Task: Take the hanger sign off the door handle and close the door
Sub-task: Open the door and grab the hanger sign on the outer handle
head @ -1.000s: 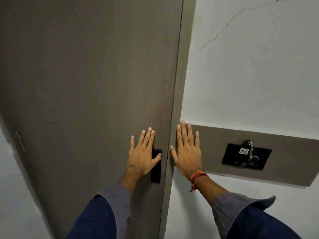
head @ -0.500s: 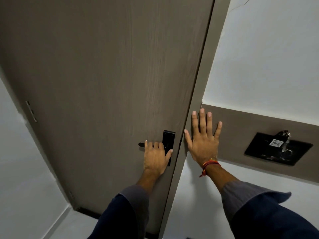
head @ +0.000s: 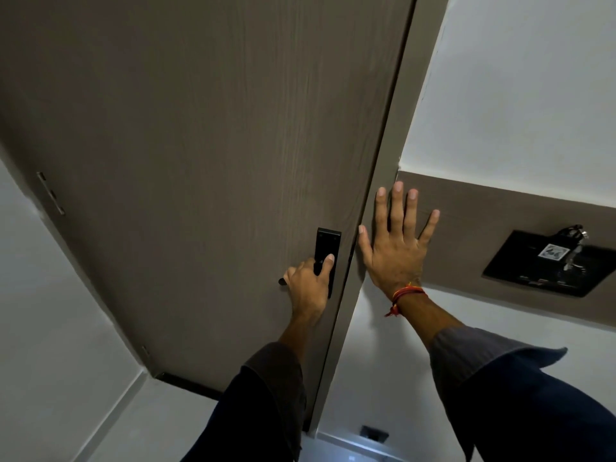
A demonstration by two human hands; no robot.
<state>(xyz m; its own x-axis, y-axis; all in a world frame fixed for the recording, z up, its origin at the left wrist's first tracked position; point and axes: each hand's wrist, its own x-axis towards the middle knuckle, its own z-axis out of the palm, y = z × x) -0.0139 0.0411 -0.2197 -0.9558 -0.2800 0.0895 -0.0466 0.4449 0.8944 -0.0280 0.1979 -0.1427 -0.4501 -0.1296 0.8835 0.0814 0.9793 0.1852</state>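
Note:
The brown wooden door fills the left and centre and sits flush in its frame. My left hand is wrapped round the black lever handle, thumb lying up along the black lock plate. My right hand is pressed flat, fingers spread, on the frame and the brown wall panel beside it. A red thread band sits on that wrist. No hanger sign shows on the handle or anywhere in view.
On the wall panel to the right is a black card-holder plate with a tagged key hanging in it. Door hinges show at the left edge. White walls lie either side, with a small dark wall outlet low down.
My left hand slid from flat on the door down onto the lever and curled round it. My right hand stayed flat on the frame. My view tilted down and pulled back.

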